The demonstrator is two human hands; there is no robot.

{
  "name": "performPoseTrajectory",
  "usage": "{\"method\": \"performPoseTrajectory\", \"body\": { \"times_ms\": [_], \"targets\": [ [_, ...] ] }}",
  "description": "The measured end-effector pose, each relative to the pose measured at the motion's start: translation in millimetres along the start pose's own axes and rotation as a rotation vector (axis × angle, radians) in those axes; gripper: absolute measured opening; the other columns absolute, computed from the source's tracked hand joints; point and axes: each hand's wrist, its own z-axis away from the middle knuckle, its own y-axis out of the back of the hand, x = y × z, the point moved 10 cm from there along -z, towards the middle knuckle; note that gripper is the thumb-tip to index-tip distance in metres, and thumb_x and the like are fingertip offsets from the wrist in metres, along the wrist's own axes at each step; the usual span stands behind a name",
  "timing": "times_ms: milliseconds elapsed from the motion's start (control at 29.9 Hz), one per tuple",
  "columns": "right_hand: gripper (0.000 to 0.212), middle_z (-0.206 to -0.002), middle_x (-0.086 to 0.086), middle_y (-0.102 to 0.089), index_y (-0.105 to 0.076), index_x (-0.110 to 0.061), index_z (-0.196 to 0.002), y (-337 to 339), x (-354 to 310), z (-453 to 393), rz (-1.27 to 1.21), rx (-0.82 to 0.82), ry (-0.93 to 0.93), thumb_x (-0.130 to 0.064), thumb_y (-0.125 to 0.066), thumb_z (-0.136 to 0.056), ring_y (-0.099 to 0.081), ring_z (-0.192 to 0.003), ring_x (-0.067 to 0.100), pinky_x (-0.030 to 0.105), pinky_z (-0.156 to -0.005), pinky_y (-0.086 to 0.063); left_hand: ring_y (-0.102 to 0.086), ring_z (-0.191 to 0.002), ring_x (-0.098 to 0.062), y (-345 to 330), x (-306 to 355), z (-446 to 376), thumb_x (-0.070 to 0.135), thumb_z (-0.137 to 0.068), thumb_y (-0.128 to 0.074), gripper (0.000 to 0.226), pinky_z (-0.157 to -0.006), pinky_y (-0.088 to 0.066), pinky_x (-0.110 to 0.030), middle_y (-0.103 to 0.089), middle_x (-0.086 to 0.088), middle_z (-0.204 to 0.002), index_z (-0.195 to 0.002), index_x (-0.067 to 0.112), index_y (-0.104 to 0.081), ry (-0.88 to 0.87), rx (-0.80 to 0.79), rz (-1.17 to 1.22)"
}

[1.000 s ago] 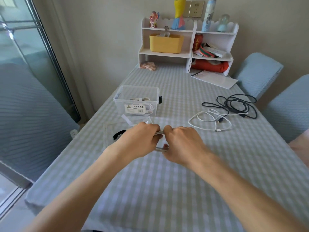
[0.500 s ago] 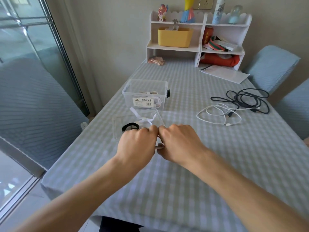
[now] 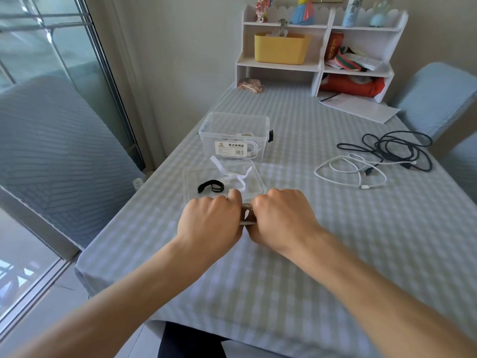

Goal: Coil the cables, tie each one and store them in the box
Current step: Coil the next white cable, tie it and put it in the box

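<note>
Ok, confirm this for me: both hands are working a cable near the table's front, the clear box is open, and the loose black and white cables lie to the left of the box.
One detail is wrong. In the head view the black cable and white cable lie to the right of the clear box, not the left. The rest holds: the left hand and right hand grip a cable together, and the box is open.
</note>
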Motion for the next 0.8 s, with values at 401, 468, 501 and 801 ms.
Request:
{"method": "performPoseTrajectory", "body": {
  "times_ms": [401, 468, 501, 801],
  "targets": [
    [0.024, -0.094, -0.005, -0.066, -0.057, -0.020, -0.097, -20.2, 32.5, -23.5, -0.278, 0.030, -0.098, -0.039, -0.063, -0.084, -0.063, -0.089, 0.024, 0.032, -0.067, -0.043, -0.066, -0.087, -0.036, -36.2, -74.2, 2.3, 0.034, -0.092, -0.047, 0.018, -0.060, -0.033, -0.033, -0.068, -0.006, -0.095, -0.099, 0.018, -0.045, 0.227, -0.054, 0.116],
    [0.016, -0.094, -0.003, -0.062, -0.061, -0.016, -0.095, -13.7, 40.6, -29.0, -0.310, 0.190, -0.085, -0.027, -0.066, -0.085, -0.062, -0.087, 0.025, 0.031, -0.062, -0.042, -0.063, -0.082, -0.039, -35.4, -92.2, 3.2, 0.032, -0.090, -0.050, 0.016, -0.059, -0.033, -0.034, -0.067, -0.010, -0.089, -0.092, 0.018, -0.043, 0.312, -0.015, 0.191],
    [0.014, -0.095, 0.000, -0.061, -0.064, -0.013, -0.094, -9.5, 42.2, -31.5, -0.301, 0.273, -0.064, -0.021, -0.068, -0.082, -0.062, -0.087, 0.026, 0.030, -0.060, -0.043, -0.062, -0.080, -0.040, -36.5, -95.7, 2.4, 0.031, -0.089, -0.051, 0.015, -0.059, -0.033, -0.034, -0.066, -0.011, -0.087, -0.090, 0.018, -0.044, 0.349, -0.011, 0.235],
    [0.031, -0.115, 0.007, -0.066, -0.075, -0.013, -0.092, -38.3, 14.2, -69.1, -0.243, 0.202, 0.202, -0.008, -0.068, -0.062, -0.052, -0.116, 0.035, 0.047, -0.097, -0.041, -0.061, -0.086, -0.040, -53.8, -89.3, 1.3, 0.031, -0.086, -0.055, 0.020, -0.061, -0.034, -0.033, -0.065, -0.010, -0.091, -0.100, 0.016, -0.052, 0.377, -0.120, 0.283]
  ]
}}
